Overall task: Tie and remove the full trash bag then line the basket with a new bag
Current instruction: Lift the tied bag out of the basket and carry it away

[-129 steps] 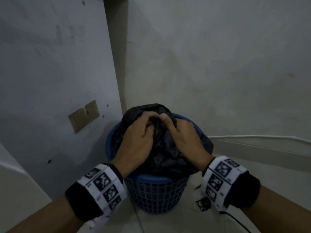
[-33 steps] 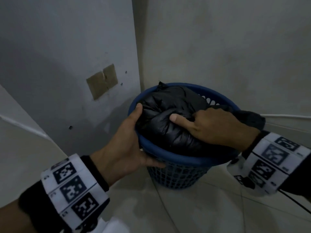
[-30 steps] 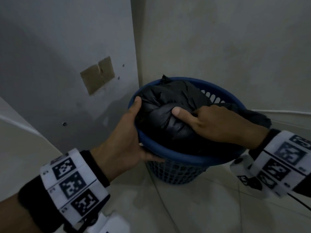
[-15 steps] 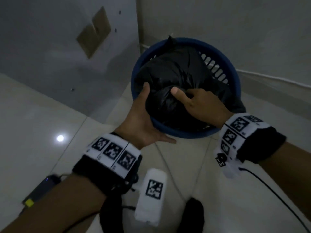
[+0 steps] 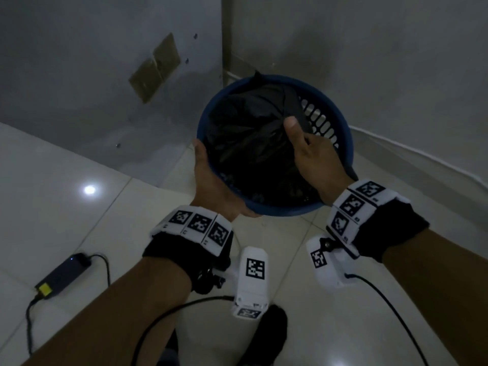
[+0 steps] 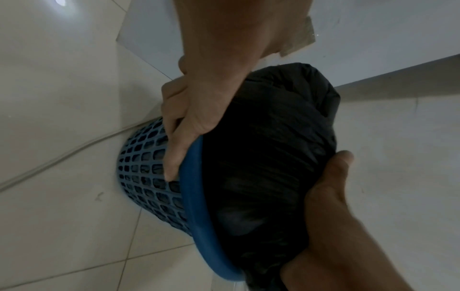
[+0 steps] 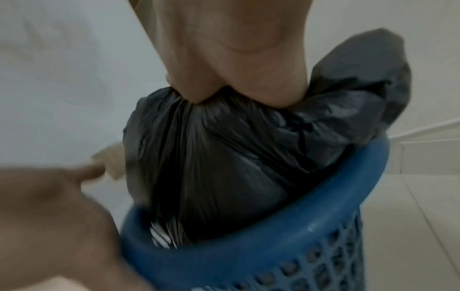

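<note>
Left hand (image 5: 211, 180) clamped on basket (image 5: 340, 122) rim, thumb inside, fingers outside. Right hand (image 5: 314, 157) gripping bunched neck of black bag (image 5: 245, 138) in basket.

1 blue basket (image 5: 340, 122), 1 black trash bag (image 5: 245, 138), 2 hands, left (image 5: 211, 180) and right (image 5: 314, 159), 1 dark power adapter (image 5: 63, 273) on the floor.
</note>
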Demonstrator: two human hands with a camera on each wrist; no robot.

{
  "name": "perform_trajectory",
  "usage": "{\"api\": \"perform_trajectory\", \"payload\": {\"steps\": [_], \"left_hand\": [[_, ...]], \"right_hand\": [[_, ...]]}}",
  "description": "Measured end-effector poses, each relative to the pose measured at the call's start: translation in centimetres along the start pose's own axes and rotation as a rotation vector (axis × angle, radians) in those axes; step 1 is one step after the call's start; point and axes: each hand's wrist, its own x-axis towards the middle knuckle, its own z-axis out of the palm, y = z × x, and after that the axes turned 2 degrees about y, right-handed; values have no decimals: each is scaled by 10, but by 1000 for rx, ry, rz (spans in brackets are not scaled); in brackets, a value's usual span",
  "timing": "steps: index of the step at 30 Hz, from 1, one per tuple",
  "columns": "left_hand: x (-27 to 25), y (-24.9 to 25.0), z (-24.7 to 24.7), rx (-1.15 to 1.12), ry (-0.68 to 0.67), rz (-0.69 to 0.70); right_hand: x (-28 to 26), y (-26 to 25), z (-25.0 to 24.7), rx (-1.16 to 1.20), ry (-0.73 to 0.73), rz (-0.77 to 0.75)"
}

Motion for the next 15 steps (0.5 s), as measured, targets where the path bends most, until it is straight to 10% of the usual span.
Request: {"api": "perform_trajectory", "payload": {"steps": [15], "left_hand": [[62, 8, -10, -123, 107, 282]], "right_hand": [[-17, -57, -44, 462, 108, 305]]}}
